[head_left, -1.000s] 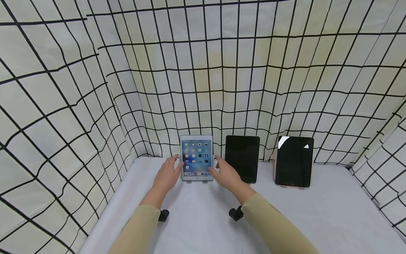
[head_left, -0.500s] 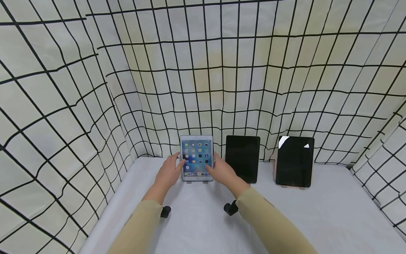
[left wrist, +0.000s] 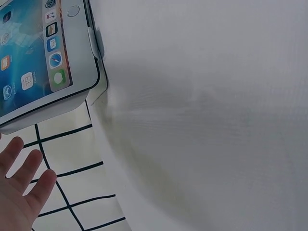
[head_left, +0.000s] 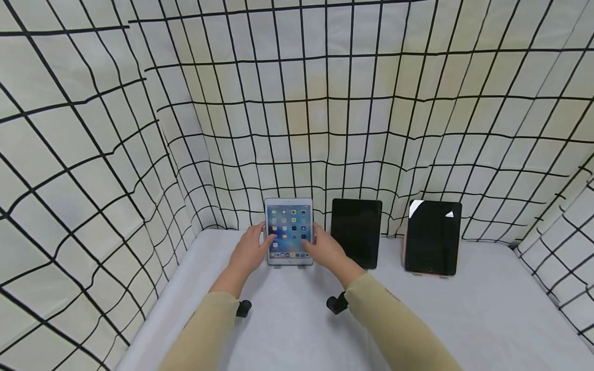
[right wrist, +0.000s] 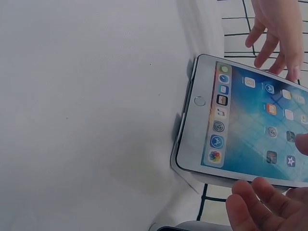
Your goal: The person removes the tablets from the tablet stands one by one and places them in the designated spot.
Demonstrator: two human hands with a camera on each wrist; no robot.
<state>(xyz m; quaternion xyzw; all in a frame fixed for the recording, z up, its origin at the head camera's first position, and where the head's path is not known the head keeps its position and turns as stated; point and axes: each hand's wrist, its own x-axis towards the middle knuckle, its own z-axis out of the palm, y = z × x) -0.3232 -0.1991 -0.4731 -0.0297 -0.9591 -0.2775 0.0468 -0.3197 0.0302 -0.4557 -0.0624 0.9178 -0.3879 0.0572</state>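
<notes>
A white tablet [head_left: 289, 226] with its home screen lit leans upright on a stand at the back of the table. My left hand [head_left: 249, 251] holds its left edge, the thumb over the front. At the opposite edge my right hand [head_left: 327, 251] grips it, thumb on the lower right of the screen. The left wrist view catches the tablet's lower corner [left wrist: 84, 67] and the spread fingers of the left hand [left wrist: 19, 192]. Small lips of the stand [right wrist: 184, 127] hook the bottom edge in the right wrist view. The fingers' far ends are partly hidden behind the tablet.
A black-screened tablet [head_left: 356, 232] stands just right of my right hand, and another dark tablet [head_left: 432, 237] leans farther right on a pinkish stand. A white cloth [head_left: 292, 319] covers the table. Black netting over white sheeting [head_left: 297, 113] walls the back and sides.
My right hand has come slightly up and inward, its thumb moving onto the screen. The left thumb has also shifted farther over the screen. The tablets stay in place.
</notes>
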